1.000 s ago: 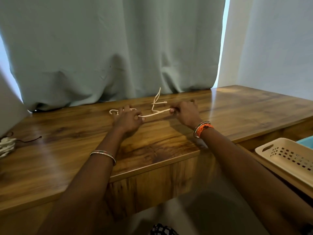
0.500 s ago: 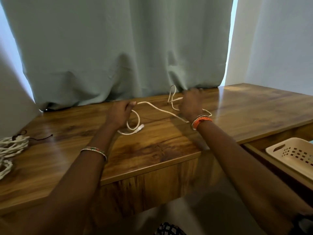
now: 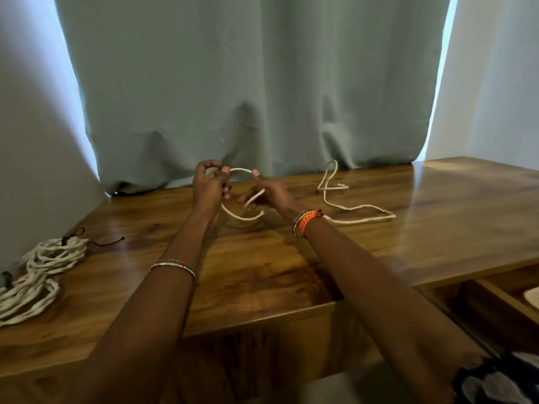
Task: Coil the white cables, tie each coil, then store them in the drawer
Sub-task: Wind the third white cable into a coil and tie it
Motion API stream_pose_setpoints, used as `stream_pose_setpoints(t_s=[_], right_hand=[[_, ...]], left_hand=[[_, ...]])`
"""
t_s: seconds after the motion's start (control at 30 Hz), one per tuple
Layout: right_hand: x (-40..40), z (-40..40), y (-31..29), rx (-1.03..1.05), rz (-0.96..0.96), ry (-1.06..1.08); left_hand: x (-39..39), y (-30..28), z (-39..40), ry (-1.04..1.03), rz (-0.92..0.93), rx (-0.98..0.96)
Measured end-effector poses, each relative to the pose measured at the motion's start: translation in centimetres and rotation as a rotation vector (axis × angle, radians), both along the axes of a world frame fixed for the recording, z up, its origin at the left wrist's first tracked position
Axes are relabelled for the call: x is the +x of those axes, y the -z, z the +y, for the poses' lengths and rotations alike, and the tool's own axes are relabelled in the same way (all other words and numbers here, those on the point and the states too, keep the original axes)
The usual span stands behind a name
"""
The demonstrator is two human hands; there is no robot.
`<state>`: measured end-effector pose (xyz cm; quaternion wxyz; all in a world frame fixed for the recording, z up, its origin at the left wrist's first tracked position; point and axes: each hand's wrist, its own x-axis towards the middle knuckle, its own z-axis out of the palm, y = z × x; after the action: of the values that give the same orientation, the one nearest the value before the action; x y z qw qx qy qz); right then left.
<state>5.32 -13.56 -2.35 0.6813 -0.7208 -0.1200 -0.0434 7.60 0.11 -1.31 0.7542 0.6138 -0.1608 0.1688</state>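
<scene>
I see a pale green curtain [image 3: 248, 83] hanging behind a glossy wooden table [image 3: 262, 272], white walls [image 3: 495, 83] on either side, and patterned fabric [image 3: 493, 383] at bottom right.

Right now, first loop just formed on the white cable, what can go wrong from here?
1. The thin white cable trails loose behind the right hand and kinks near the pale green curtain; pulling in slack may tangle it or drag it across the brown wooden desk.
2. Only one small loop is held between the left hand and the right hand, so a loose pinch could let it spring open.
3. The bundles of white cable lie at the desk's left edge and a sweeping forearm might knock them off.
</scene>
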Motion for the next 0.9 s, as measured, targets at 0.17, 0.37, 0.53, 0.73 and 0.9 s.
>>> stream_pose_setpoints(t_s=[0.17, 0.37, 0.53, 0.73, 0.9], right_hand=[[2.7, 0.8, 1.4, 0.0, 0.023, 0.035], [2.7, -2.1, 0.2, 0.129, 0.068, 0.041], [2.7, -4.6, 0.4, 0.6, 0.144, 0.205], [3.1, -5.4, 1.6, 0.181, 0.018, 0.827], [1.7, -5.5, 2.2, -0.389, -0.259, 1.1]], left_hand=[[2.6, 2.5, 0.3, 0.053, 0.172, -0.017], [2.6, 1.9, 2.5, 0.417, 0.407, 0.227], [1.3, 1.9, 3.3, 0.852, 0.418, 0.191], [0.8, 2.3, 3.8, 0.816, 0.414, 0.082], [1.6, 1.9, 5.3, 0.639, 0.268, -0.235]])
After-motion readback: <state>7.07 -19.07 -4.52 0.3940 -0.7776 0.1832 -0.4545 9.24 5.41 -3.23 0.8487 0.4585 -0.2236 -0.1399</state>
